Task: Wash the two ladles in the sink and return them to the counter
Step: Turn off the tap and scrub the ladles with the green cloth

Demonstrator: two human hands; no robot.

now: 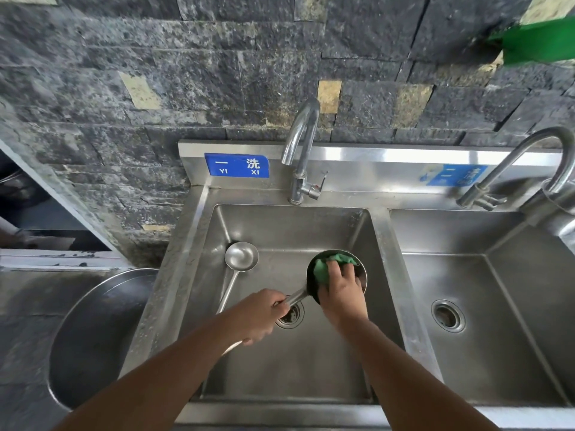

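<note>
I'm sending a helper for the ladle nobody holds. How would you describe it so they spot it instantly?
Find the left basin of the double sink, under the blue sign. The free ladle lies by its left wall, bowl up. Unlike the other ladle, which the left hand grips and the right hand scrubs with a green cloth, no hand holds it.

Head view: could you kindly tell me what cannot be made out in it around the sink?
All in the head view.
1. Scrubbed ladle bowl interior: covered by green cloth and right hand.
2. Its handle: mostly wrapped in left hand.
3. Second ladle handle end: behind the left wrist.
4. Right blue label: worn, unreadable.
5. Green object, top right: blurred, cut by the edge.
</note>
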